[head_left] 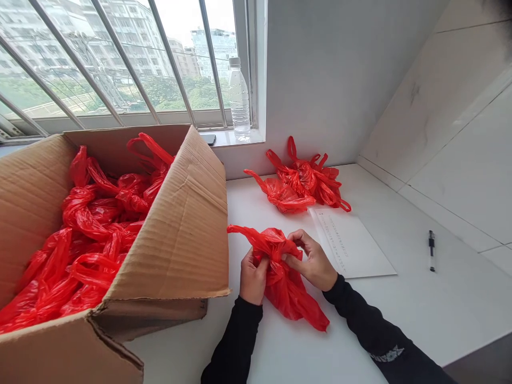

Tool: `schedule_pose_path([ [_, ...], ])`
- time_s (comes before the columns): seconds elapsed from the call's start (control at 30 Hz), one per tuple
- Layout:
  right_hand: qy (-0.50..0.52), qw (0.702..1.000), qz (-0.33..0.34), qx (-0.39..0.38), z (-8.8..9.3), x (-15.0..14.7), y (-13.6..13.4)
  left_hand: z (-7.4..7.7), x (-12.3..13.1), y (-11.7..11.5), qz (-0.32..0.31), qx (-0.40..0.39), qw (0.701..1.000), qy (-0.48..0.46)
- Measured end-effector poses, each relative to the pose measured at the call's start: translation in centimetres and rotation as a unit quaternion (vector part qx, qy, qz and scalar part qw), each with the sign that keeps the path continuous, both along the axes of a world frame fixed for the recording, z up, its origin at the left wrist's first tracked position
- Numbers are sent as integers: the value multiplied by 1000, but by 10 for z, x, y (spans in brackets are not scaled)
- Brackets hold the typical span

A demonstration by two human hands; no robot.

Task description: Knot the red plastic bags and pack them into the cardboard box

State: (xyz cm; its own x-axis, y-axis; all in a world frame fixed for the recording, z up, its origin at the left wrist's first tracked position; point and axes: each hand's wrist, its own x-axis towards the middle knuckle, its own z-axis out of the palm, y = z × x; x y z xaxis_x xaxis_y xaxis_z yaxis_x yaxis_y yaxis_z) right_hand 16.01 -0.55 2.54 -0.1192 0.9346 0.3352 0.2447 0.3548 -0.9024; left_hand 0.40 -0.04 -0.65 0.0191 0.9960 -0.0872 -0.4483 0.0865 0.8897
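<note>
A red plastic bag (290, 298), gathered and twisted near its middle, lies on the white table in front of me. My left hand (253, 277) grips its gathered part from the left, thumb on top. From the right, my right hand (314, 262) pinches the same bag close to the gather between thumb and fingers. One long strip of the bag points left toward the box, and its loose lower end spreads down to the right. What the bag holds, if anything, is hidden.
Left stands an open cardboard box (176, 229) full of knotted red bags (100, 213). More red bags (300, 181) lie by the wall. Printed paper (360, 248) and a pen (431, 250) rest rightward. A water bottle (239, 101) and dark flat object (208, 140) sit on the barred window's sill.
</note>
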Motion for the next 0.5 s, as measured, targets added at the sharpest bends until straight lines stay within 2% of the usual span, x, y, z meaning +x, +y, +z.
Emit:
schedule_pose_path([
  [0.3, 16, 996, -90, 8, -3, -5, -4, 6, 0, -2, -62, 37, 997, 34],
  [0.37, 18, 997, -75, 4, -1, -5, -3, 5, 0, -1, -48, 30, 998, 26],
  [0.5, 13, 1000, 3, 0, 6, -2, -6, 0, -1, 1, 13, -2, 1000, -28],
])
